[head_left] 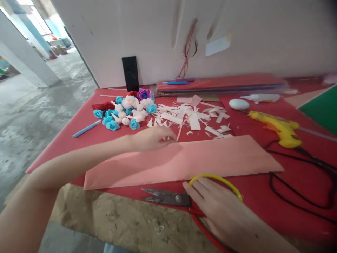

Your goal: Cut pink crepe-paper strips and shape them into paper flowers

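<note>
My right hand (218, 203) is closed around the scissors (171, 198), which have one yellow and one red handle loop. Their blades point left, slightly apart, at the table's front edge. A long salmon-pink paper sheet (205, 158) lies flat just beyond them. My left hand (155, 138) reaches across the sheet's far edge with curled fingers. At its fingertips is a thin pink paper strip (180, 130), seemingly pinched. White and pale pink paper scraps (195, 121) lie beyond that hand. Paper roses (129, 109) in blue, pale pink, red and purple are heaped left of the scraps.
A yellow glue gun (281, 126) with a black cord (297, 196) lies at right, near a white oval object (239, 104) and a clear bottle (263, 97). A phone (130, 73) leans on the back panel. Packed red sheets (223, 84) and a blue pen (86, 128) lie on the table.
</note>
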### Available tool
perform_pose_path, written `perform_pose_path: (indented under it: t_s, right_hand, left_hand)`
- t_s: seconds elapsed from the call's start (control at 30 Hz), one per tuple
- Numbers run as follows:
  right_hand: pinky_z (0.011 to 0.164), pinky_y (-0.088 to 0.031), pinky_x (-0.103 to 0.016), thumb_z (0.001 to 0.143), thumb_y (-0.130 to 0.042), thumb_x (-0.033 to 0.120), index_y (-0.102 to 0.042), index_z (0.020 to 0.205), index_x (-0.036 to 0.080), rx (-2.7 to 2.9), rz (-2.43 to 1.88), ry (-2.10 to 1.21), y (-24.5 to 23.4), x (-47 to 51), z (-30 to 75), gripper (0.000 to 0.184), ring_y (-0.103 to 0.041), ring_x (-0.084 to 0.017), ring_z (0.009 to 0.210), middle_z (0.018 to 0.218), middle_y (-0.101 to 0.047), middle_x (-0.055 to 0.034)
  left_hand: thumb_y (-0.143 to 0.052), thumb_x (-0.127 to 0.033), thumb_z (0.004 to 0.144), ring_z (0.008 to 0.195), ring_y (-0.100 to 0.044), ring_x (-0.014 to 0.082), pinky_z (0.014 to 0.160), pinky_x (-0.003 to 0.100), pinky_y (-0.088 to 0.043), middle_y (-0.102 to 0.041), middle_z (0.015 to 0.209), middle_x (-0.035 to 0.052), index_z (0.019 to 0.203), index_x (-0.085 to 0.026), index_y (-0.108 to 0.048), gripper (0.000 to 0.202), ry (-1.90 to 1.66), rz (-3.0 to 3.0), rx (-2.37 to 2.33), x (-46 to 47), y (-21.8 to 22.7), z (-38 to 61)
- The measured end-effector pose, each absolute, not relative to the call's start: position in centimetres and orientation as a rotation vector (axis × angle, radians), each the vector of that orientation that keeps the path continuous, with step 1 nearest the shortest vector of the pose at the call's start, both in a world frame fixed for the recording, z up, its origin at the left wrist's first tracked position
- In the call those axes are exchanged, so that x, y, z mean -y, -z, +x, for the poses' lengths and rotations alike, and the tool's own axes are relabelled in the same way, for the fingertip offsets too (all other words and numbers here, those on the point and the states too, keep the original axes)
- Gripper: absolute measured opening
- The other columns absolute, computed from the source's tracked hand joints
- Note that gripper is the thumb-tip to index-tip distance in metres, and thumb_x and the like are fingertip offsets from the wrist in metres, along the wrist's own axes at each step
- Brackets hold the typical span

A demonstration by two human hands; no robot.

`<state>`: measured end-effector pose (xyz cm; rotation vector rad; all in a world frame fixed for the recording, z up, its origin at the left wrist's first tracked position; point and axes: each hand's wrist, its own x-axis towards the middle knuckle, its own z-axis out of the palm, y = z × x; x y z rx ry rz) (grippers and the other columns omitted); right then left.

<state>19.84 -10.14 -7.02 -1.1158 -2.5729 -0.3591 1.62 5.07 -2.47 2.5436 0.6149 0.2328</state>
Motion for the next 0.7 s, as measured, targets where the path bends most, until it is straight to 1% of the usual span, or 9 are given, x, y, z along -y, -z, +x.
perform_pose_path:
  t_s: [0.1,0.13,0.2,0.27,0.33,0.43,0.53,0.6,0.7]
  right_hand:
    - [0.063,-0.047,-0.030,0.052,-0.040,0.007,-0.058,0.086,0.012,2.579,-1.111,0.376,7.2,10.1,19.8,0.039,-0.055,-0.018,0.067,0.072,-0.062,-0.0062]
    - [0.064,-0.046,-0.030,0.052,-0.040,0.007,-0.058,0.086,0.012,2.584,-1.112,0.387,7.2,10.1,19.8,0.039,-0.056,-0.019,0.068,0.073,-0.063,-0.0063]
    - [0.065,-0.046,-0.030,0.051,-0.039,0.007,-0.058,0.086,0.012,2.592,-1.109,0.425,7.0,10.1,19.9,0.040,-0.056,-0.019,0.068,0.073,-0.063,-0.0066]
    - [0.066,-0.046,-0.031,0.051,-0.039,0.006,-0.058,0.085,0.012,2.600,-1.110,0.460,6.7,10.1,19.9,0.040,-0.056,-0.019,0.069,0.073,-0.063,-0.0069]
    - [0.066,-0.046,-0.031,0.052,-0.039,0.006,-0.059,0.085,0.012,2.613,-1.118,0.458,6.4,10.1,19.9,0.039,-0.056,-0.019,0.068,0.072,-0.063,-0.0067]
    - [0.063,-0.046,-0.030,0.053,-0.040,0.006,-0.059,0.085,0.013,2.621,-1.131,0.447,6.1,10.1,20.0,0.039,-0.057,-0.018,0.067,0.072,-0.063,-0.0058]
    - [0.062,-0.046,-0.029,0.055,-0.038,0.004,-0.059,0.087,0.013,2.634,-1.159,0.473,6.2,10.3,20.4,0.039,-0.058,-0.018,0.072,0.078,-0.065,-0.0056]
    - [0.061,-0.046,-0.028,0.057,-0.037,0.002,-0.058,0.093,0.013,2.669,-1.165,0.532,6.3,10.4,20.7,0.043,-0.058,-0.018,0.076,0.084,-0.065,-0.0058]
    - [0.062,-0.045,-0.029,0.059,-0.034,0.001,-0.056,0.099,0.012,2.749,-1.088,0.656,6.4,10.4,21.3,0.047,-0.056,-0.019,0.081,0.089,-0.064,-0.0071]
  left_hand:
    - [-0.045,-0.023,0.084,0.094,-0.055,0.0179,0.083,0.031,-0.045,-0.061,0.102,0.0106,0.096,-0.012,-0.061,0.023,-0.267,2.617,-0.737,-2.1,4.7,-0.7]
    - [-0.046,-0.026,0.083,0.094,-0.055,0.0189,0.085,0.033,-0.045,-0.060,0.103,0.0116,0.097,-0.012,-0.060,0.024,-0.302,2.623,-0.803,-1.3,5.2,-1.1]
    - [-0.047,-0.027,0.083,0.102,-0.050,0.0209,0.090,0.035,-0.042,-0.056,0.112,0.0115,0.102,-0.014,-0.059,0.026,-0.331,2.652,-0.788,-0.3,6.0,-1.7]
    - [-0.045,-0.026,0.084,0.106,-0.048,0.0205,0.094,0.035,-0.039,-0.053,0.116,0.0106,0.104,-0.017,-0.059,0.026,-0.336,2.677,-0.710,0.0,6.4,-1.9]
    - [-0.044,-0.024,0.084,0.106,-0.048,0.0195,0.096,0.035,-0.037,-0.053,0.117,0.0104,0.103,-0.018,-0.060,0.025,-0.325,2.685,-0.636,-0.2,6.5,-1.9]
    - [-0.046,-0.023,0.083,0.108,-0.047,0.0204,0.096,0.035,-0.037,-0.052,0.119,0.0115,0.103,-0.016,-0.060,0.025,-0.341,2.670,-0.636,-0.4,6.5,-1.9]
    - [-0.050,-0.023,0.080,0.108,-0.047,0.0219,0.095,0.036,-0.039,-0.052,0.121,0.0121,0.100,-0.014,-0.059,0.024,-0.386,2.669,-0.688,-0.3,6.7,-1.8]
    - [-0.049,-0.022,0.081,0.104,-0.050,0.0205,0.093,0.035,-0.040,-0.055,0.116,0.0112,0.096,-0.013,-0.060,0.021,-0.442,2.687,-0.655,-0.3,7.0,-1.7]
    - [-0.044,-0.020,0.085,0.097,-0.055,0.0159,0.087,0.028,-0.043,-0.060,0.105,0.0103,0.089,-0.012,-0.061,0.019,-0.529,2.684,-0.541,-0.3,7.0,-1.5]
